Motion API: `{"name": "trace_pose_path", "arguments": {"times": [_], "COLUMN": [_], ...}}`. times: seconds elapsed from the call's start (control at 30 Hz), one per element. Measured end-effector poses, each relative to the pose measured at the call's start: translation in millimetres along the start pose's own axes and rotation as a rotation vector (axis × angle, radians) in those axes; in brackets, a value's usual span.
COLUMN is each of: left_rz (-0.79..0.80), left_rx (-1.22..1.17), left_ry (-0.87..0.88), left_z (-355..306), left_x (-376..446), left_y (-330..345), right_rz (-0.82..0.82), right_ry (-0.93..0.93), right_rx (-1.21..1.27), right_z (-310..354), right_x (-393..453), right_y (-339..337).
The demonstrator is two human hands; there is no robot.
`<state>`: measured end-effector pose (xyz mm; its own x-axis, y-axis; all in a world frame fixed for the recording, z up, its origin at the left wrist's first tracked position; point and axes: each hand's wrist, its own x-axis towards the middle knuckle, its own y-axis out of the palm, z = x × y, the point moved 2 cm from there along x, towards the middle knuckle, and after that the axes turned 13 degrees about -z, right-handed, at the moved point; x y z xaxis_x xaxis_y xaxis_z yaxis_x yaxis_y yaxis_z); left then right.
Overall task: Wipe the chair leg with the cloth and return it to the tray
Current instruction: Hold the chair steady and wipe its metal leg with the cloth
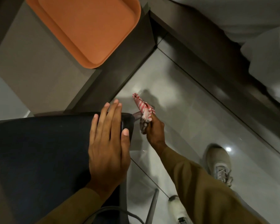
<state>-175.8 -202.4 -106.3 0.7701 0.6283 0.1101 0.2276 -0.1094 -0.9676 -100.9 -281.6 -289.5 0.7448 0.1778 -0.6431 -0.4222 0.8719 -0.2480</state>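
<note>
I am resting my left hand point(109, 143) flat on the dark seat of the chair point(39, 151), fingers spread and lying loose over its front corner, gripping nothing. My right hand point(154, 131) is reaching down past the seat's edge toward the floor, closed tight around the red-and-white cloth point(143, 109), which is bunching up out of the top of my fist. The cloth is pressing against the chair leg point(137, 114), a short dark stretch of which is showing just beyond the seat corner, between my two hands. The orange tray point(87, 28) is sitting on the grey table point(31, 62) up ahead, well apart from the cloth. My shoe point(219, 162) is standing on the glossy tiled floor point(184, 110) to the right.
</note>
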Motion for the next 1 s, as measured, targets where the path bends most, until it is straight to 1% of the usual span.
{"name": "trace_pose_path", "arguments": {"times": [0.03, 0.07, 0.13, 0.17, 0.23, 0.3, 0.43, 0.53, 0.63, 0.73, 0.87, 0.93, 1.0], "left_rz": [0.005, 0.006, 0.003, 0.002, 0.006, 0.018, 0.026, 0.026, 0.024, 0.004, -0.036, -0.056, -0.062], "left_rx": [0.002, 0.006, 0.011, 0.012, 0.016, 0.017, 0.024, 0.011, 0.011, 0.008, 0.003, -0.004, -0.025], "left_ry": [-0.002, -0.004, 0.002, 0.01, 0.019, 0.008, 0.008, 0.012, 0.0, -0.008, 0.027, 0.038, 0.035], "left_z": [-0.6, -0.9, -2.0, -2.8, -3.7, -3.3, -4.2, -5.7, -4.5, -3.8, -1.0, 0.1, 0.4], "left_x": [0.5, 0.9, 1.7, 2.1, 2.6, 3.6, 4.7, 3.0, 3.5, 1.7, -0.8, -2.2, -2.9], "left_y": [-0.2, -0.7, -2.7, -4.0, -5.1, -5.7, -6.4, -9.0, -5.5, -3.5, 0.0, 0.1, 0.7], "right_rz": [-0.028, -0.054, -0.005, 0.061, 0.104, 0.13, 0.207, 0.155, 0.098, 0.111, 0.068, 0.074, 0.06], "right_ry": [0.085, 0.148, 0.205, 0.161, 0.03, 0.002, -0.121, -0.171, -0.231, -0.169, 0.006, 0.073, 0.14], "right_rx": [0.082, 0.098, 0.082, 0.024, -0.108, -0.033, 0.132, 0.139, 0.03, -0.036, -0.065, -0.091, -0.054], "right_z": [4.0, 6.8, 18.6, 23.6, 34.5, 49.4, 70.4, 72.9, 60.6, 29.8, -11.4, -19.4, -21.6], "right_x": [7.7, 14.3, 18.5, 15.9, 2.4, -22.6, -74.8, -81.5, -56.9, -23.7, 27.2, 47.7, 56.7], "right_y": [0.0, -0.4, -4.8, -7.7, -16.7, -26.3, -40.6, -39.6, -26.5, -13.8, 4.3, 11.1, 14.6]}}
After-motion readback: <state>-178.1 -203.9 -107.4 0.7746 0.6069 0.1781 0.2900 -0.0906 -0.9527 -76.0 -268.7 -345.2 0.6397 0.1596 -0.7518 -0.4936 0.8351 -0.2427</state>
